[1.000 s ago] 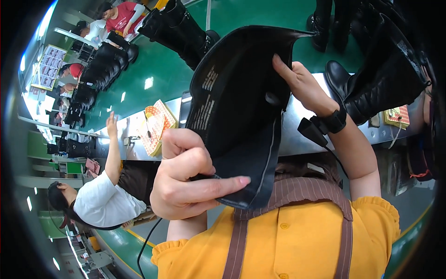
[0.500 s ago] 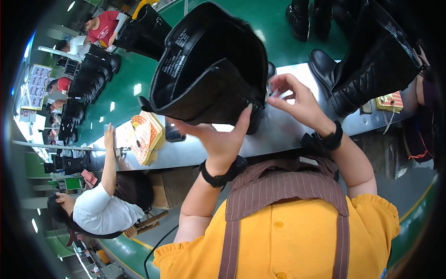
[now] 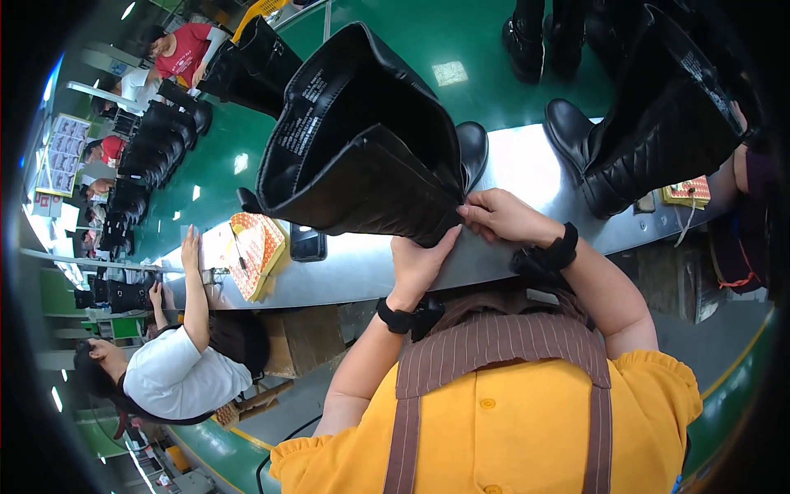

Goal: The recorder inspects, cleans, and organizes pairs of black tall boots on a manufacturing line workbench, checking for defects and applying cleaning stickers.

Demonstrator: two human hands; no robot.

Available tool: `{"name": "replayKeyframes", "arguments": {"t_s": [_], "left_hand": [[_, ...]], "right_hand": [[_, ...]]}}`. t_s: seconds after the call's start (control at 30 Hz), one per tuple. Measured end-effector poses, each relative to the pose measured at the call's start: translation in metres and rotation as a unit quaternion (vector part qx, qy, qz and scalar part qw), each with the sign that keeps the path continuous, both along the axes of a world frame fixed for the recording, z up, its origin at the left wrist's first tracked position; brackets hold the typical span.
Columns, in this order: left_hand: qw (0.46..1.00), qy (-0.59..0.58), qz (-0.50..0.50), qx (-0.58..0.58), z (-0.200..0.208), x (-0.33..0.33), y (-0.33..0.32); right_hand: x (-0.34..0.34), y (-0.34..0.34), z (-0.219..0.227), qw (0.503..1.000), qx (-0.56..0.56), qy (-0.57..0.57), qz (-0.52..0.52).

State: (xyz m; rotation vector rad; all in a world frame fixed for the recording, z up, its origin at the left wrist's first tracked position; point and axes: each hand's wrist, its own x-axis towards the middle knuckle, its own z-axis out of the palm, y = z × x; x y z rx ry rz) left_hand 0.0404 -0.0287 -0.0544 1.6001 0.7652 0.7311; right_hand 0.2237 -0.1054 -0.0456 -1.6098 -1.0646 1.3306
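A tall black boot stands on the metal bench in front of me, its wide shaft opening toward me. My left hand grips its lower shaft from the near side, the thumb pointing up toward the ankle. My right hand is closed in a pinch against the boot's right side, just above the foot. What lies between those fingertips is too small and covered to make out. The rounded toe of the boot shows just beyond my right fingers.
Another tall black boot stands to the right. More boots stand on the green surface beyond the metal bench. Left of my boot lie a phone and a patterned pad. A co-worker in white sits at left.
The boot has come down, showing its toe and the phone more fully. My right hand has moved from beside it to pinch at its ankle; my left hand has lowered with it.
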Motion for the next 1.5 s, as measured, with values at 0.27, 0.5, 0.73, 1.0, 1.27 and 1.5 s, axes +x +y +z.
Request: {"name": "replayKeyframes", "arguments": {"t_s": [0.27,0.5,0.73,1.0,1.27,1.5], "left_hand": [[0.998,0.032,0.030,0.053,0.000,0.002,0.001],[0.999,-0.031,0.020,0.006,-0.009,0.006,-0.003],[0.938,-0.047,0.088,0.332,0.059,-0.004,-0.002],[0.765,0.142,0.052,0.626,0.233,0.002,0.000],[0.783,-0.088,0.147,0.597,0.185,0.018,0.020],[0.984,0.010,-0.075,0.159,0.040,-0.003,0.034]], "right_hand": [[-0.013,-0.013,0.107,0.951,0.233,0.201,-0.014],[-0.014,-0.009,0.173,0.962,0.247,0.110,0.034],[-0.005,-0.006,0.172,0.962,0.270,0.014,0.022],[-0.018,0.000,0.164,0.958,0.287,0.005,-0.005],[-0.015,-0.001,0.166,0.957,0.277,-0.067,-0.056],[-0.015,-0.003,0.161,0.960,0.277,0.018,-0.033]]}}
